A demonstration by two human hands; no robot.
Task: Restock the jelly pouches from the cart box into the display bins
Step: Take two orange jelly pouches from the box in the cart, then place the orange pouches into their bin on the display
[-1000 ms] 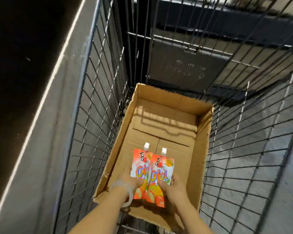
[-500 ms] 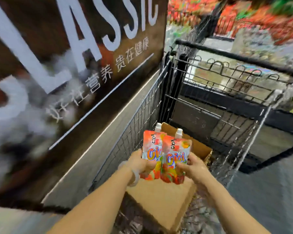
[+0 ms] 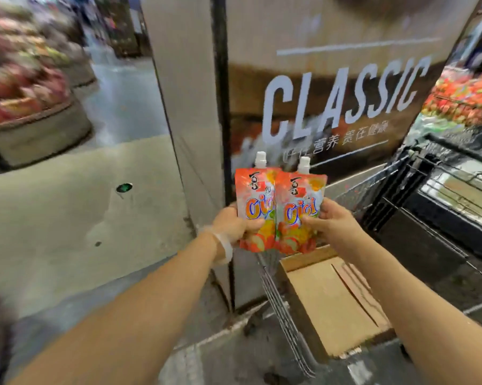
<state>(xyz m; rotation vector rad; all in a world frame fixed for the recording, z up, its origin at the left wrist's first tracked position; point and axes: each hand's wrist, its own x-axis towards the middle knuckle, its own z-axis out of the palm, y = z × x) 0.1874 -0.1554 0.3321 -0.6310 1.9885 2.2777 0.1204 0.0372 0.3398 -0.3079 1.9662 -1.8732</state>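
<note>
Left pouch: an orange-red jelly pouch [image 3: 255, 207] with a white cap is held upright, in the air above the near corner of the cart.
Right pouch: a second, matching pouch [image 3: 299, 209] is held upright just beside the first; their inner edges overlap or touch.
Left hand: the left hand [image 3: 234, 225] is curled around the lower left edge of the left pouch, thumb on the front face. A pale band is worn at the wrist.
Right hand: the right hand [image 3: 330, 225] is pinched on the right edge of the right pouch, thumb across the front.
Cart box: an open cardboard box [image 3: 331, 304] is seen below the pouches inside the wire cart [image 3: 284, 315]; only bare cardboard is visible inside.
Background: a panel [image 3: 339, 101] lettered "CLASSIC" stands behind the pouches.
Display bins: blurred red and orange goods [image 3: 23, 87] are seen at far left; details cannot be told.
</note>
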